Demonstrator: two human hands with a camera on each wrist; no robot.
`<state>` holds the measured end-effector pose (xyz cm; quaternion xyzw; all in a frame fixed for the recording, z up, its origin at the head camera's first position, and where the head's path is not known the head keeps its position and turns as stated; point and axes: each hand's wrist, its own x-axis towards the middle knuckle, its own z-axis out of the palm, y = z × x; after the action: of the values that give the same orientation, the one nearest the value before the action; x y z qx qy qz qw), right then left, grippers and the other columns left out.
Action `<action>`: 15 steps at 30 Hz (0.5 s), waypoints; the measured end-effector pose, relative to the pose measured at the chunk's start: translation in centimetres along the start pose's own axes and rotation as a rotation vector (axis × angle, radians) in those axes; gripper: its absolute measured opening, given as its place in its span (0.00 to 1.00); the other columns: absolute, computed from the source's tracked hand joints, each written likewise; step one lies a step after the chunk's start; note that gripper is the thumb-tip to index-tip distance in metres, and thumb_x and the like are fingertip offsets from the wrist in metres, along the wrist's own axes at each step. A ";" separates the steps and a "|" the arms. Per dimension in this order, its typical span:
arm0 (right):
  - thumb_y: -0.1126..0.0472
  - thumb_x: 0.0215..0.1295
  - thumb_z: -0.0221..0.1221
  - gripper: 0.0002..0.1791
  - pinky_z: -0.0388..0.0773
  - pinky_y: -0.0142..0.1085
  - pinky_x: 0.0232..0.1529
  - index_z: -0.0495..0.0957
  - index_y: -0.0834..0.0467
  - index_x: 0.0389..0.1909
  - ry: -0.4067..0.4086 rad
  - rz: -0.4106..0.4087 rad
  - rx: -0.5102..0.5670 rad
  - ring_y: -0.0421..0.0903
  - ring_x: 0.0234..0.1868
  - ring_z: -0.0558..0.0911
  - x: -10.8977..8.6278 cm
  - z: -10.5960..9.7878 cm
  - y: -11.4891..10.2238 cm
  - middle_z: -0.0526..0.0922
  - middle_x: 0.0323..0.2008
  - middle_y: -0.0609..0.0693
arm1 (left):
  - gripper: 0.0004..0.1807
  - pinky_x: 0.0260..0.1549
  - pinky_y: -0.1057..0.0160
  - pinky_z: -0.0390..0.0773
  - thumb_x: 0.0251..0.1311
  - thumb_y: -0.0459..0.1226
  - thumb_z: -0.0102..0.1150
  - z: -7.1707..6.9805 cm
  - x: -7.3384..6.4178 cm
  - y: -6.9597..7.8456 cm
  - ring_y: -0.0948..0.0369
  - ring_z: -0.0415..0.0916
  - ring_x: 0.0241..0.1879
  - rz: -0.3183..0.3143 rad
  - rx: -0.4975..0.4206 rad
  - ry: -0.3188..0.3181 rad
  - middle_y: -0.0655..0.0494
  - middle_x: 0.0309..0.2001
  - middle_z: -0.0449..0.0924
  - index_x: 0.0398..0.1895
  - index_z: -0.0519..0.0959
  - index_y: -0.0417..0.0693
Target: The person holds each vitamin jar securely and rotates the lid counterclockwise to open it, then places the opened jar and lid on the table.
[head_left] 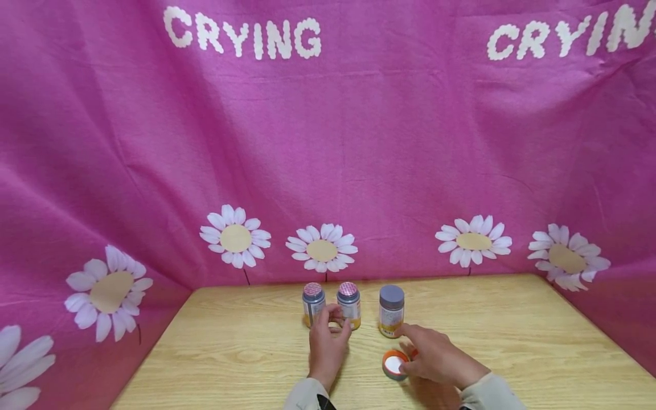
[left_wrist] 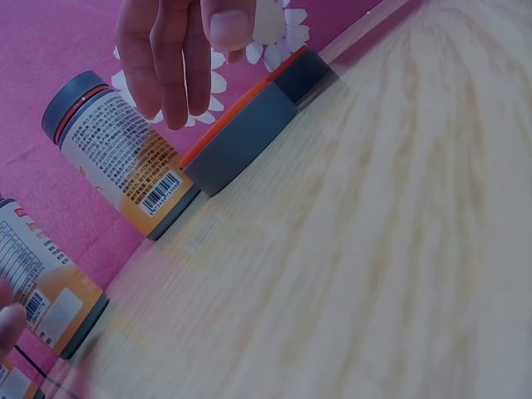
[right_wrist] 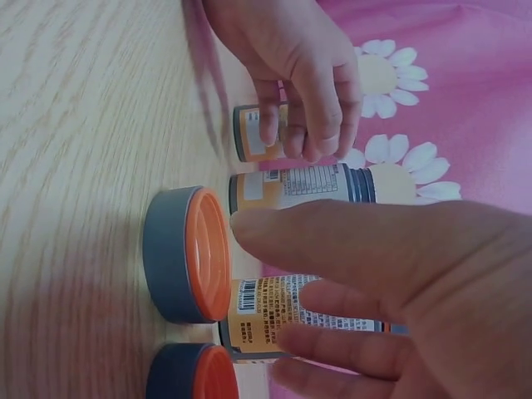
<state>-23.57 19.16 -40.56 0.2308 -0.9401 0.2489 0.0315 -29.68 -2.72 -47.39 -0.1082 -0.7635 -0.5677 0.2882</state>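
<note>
Two uncapped bottles with pink foil seals, a left bottle (head_left: 313,302) and a middle bottle (head_left: 349,304), stand upright. To their right is a bottle with its grey lid on (head_left: 392,310). My left hand (head_left: 328,344) hovers before the two uncapped bottles, fingers loosely bent, holding nothing. My right hand (head_left: 435,356) is over the loose caps, thumb and fingers spread apart. A grey cap with an orange inside (right_wrist: 187,253) lies upturned by the right thumb. Beside it lies a second cap (right_wrist: 193,374), mostly hidden by the right hand in the head view.
The bottles and caps stand on a light wood-grain table (head_left: 230,347). A pink cloth (head_left: 359,171) with white daisies and lettering hangs behind the table and along its sides.
</note>
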 end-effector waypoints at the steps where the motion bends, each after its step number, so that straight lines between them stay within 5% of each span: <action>1: 0.57 0.46 0.74 0.28 0.66 0.46 0.36 0.74 0.57 0.49 0.002 0.000 0.002 0.45 0.32 0.70 0.0 0.0 0.0 0.76 0.35 0.48 | 0.16 0.34 0.65 0.80 0.53 0.28 0.66 0.0 0.0 0.1 0.59 0.77 0.38 0.011 -0.026 -0.007 0.55 0.37 0.78 0.45 0.77 0.45; 7: 0.56 0.48 0.73 0.26 0.66 0.47 0.36 0.74 0.56 0.48 0.007 0.000 0.016 0.47 0.34 0.71 0.1 -0.3 0.1 0.78 0.40 0.51 | 0.13 0.33 0.65 0.81 0.54 0.27 0.65 0.5 -0.2 0.5 0.60 0.78 0.36 0.042 -0.127 -0.087 0.51 0.37 0.81 0.44 0.78 0.43; 15: 0.56 0.52 0.71 0.22 0.73 0.48 0.43 0.76 0.55 0.46 0.049 -0.011 0.013 0.50 0.42 0.77 0.3 -0.5 0.2 0.81 0.45 0.52 | 0.16 0.42 0.55 0.81 0.57 0.26 0.62 0.6 -0.6 1.8 0.45 0.80 0.43 0.022 -0.204 -0.292 0.44 0.43 0.80 0.48 0.75 0.39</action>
<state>-23.93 19.41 -40.18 0.2301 -0.9360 0.2606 0.0546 -28.49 -1.44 -46.44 -0.2266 -0.7345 -0.6174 0.1677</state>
